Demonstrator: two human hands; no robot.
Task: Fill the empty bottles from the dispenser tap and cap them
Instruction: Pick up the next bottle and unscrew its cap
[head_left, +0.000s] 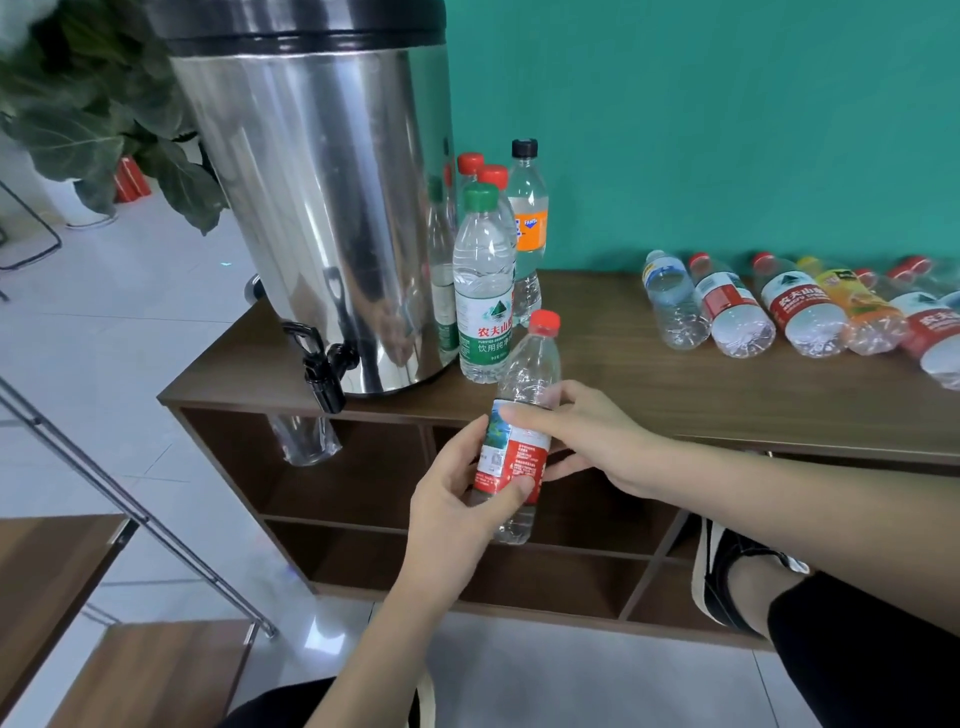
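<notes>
The red-capped bottle was held tilted in front of the worktop, in the air just below its front edge, cap still on. The left hand had its grip curled round the lower label, thumb pressed across the front. The right hand pinched the bottle at its shoulder, thumb lying over the top of the label and fingers behind. To the left, the steel dispenser stood on the worktop with its black tap overhanging the edge. Beside it stood the green-capped bottle among other upright bottles. Further right, a row of bottles lay on their sides.
</notes>
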